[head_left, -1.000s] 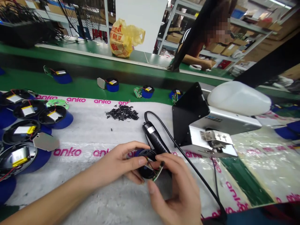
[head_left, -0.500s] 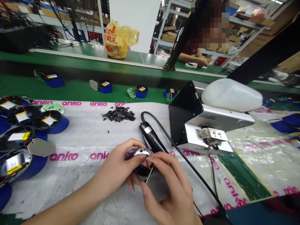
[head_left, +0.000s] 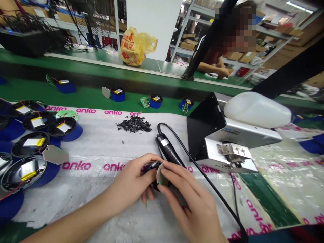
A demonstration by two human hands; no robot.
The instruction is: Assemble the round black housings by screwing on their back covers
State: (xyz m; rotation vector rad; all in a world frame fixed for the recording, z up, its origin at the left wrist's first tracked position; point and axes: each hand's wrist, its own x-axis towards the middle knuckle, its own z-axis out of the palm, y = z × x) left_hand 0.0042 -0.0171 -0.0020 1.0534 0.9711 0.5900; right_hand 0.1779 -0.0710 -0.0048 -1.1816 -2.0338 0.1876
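My left hand (head_left: 135, 180) is closed around a round dark housing (head_left: 154, 165), most of which my fingers hide. In my right hand (head_left: 193, 195), a thin pale-grey circuit board (head_left: 162, 176) is pinched between thumb and fingers, tilted up against the near side of the housing. Just beyond my hands lies a black corded electric screwdriver (head_left: 169, 150). A heap of small black parts (head_left: 134, 124) sits further back on the foam-covered bench.
Blue round housings (head_left: 72, 131) with batteries crowd the left. More blue units (head_left: 118, 94) stand along the green strip behind. On the right is a silver-and-black machine (head_left: 245, 135) bearing a white plastic bottle (head_left: 255, 109). A black cable (head_left: 210, 182) crosses beside my right hand. Another person (head_left: 215, 69) sits opposite.
My right hand has turned the circuit board so its flat pale face shows, where its edge and wires showed before. The whole view has shifted slightly, moving the scene rightward.
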